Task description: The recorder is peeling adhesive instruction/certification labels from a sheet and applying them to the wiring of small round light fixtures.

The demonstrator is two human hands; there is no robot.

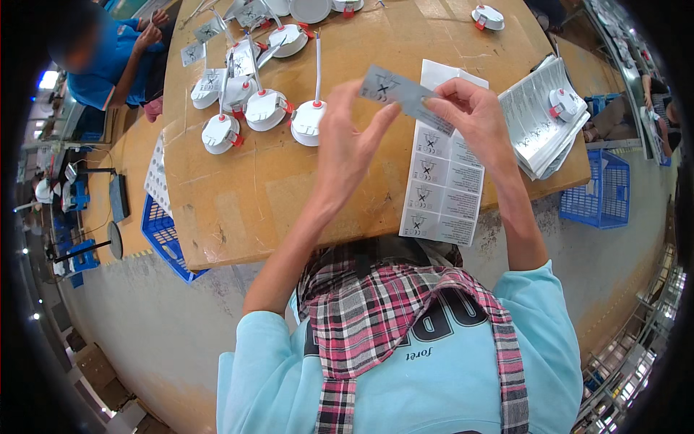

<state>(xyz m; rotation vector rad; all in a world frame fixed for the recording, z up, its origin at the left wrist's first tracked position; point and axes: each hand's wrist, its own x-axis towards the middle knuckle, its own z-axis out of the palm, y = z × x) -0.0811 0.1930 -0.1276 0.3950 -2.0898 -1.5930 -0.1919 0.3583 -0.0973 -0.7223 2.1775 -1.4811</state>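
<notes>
While I look down from the head camera, the far left shows another person in a blue shirt [108, 61] sitting at the upper corner of the wooden desk [238, 210], hands of their own near some loose labels. Just right of that, a cluster of round white lamp fixtures [256, 108] with red spring clips and thin white leads stands on the desk, some touching one another. A blue plastic crate [165, 239] sits on the floor below the desk's left edge. My left hand [347, 145] is raised above the desk, its fingers pinched on the left end of a small grey sticker label [405, 94], held in the air between both hands. My right hand [473, 116] has its fingers gripping the label's right end; I think the thumb sits underneath, though the view is poor there. Beneath the hands lies a white sheet of labels [441, 188], its near end overhanging the desk edge. Further right is a stack of printed leaflets [538, 123] with one white fixture on top, and another blue crate [598, 192] on the floor.
</notes>
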